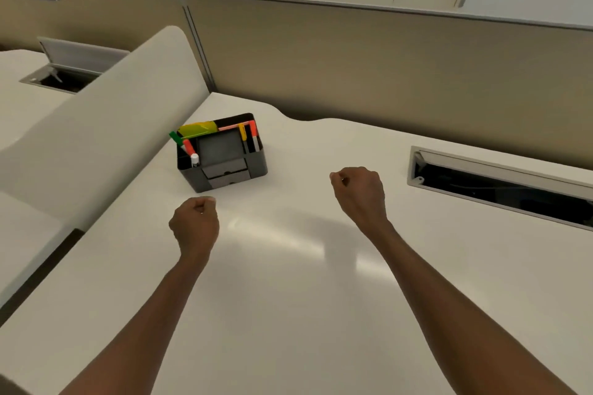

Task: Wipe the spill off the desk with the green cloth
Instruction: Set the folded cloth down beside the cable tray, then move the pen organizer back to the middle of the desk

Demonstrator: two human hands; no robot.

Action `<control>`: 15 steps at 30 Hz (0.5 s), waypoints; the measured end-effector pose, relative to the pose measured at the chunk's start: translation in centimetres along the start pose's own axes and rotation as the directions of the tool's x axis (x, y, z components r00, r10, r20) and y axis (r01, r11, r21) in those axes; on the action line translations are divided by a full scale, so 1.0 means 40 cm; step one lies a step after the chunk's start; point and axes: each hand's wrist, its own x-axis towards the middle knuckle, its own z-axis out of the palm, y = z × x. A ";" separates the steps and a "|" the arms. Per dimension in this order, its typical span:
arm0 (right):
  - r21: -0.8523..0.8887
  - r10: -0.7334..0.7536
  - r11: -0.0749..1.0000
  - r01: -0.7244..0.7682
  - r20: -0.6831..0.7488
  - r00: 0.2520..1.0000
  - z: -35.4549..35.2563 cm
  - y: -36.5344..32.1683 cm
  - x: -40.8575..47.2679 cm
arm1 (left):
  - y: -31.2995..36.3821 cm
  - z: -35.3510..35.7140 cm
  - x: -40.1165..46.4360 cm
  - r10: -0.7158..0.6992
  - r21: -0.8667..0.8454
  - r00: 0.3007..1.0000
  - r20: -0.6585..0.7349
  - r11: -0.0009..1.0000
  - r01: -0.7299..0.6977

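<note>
Both of my hands hover over the white desk [288, 314] as closed fists, holding nothing. My left hand [194, 223] is just in front of a black desk organizer [224, 160]. My right hand [361, 191] is further right, between the organizer and a cable slot. A yellow-green folded thing [197, 129] is tucked in the organizer's back left compartment; whether it is the green cloth I cannot tell. I see no spill on the desk, only glare patches [256, 231].
The organizer holds several markers and pens [253, 136]. An open cable tray slot [500, 192] is cut into the desk at right. A beige divider panel [106, 131] borders the desk on the left, and a partition wall [385, 67] runs along the back.
</note>
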 end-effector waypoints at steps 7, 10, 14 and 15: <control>-0.061 0.035 0.998 -0.031 0.077 0.996 0.211 -0.199 0.132 | -0.005 -0.057 0.241 -0.056 -0.004 0.982 -0.180 0.998 0.057; -0.076 0.051 0.996 -0.043 0.111 0.993 0.274 -0.237 0.178 | 0.009 -0.060 0.298 -0.056 -0.029 0.985 -0.164 0.998 0.052; -0.105 0.056 0.994 -0.043 0.129 0.990 0.331 -0.267 0.225 | 0.023 -0.052 0.354 -0.062 -0.038 0.996 -0.062 0.997 0.059; -0.119 0.053 0.992 -0.037 0.138 0.989 0.338 -0.272 0.234 | 0.021 -0.051 0.364 -0.070 -0.029 0.997 -0.033 0.997 0.069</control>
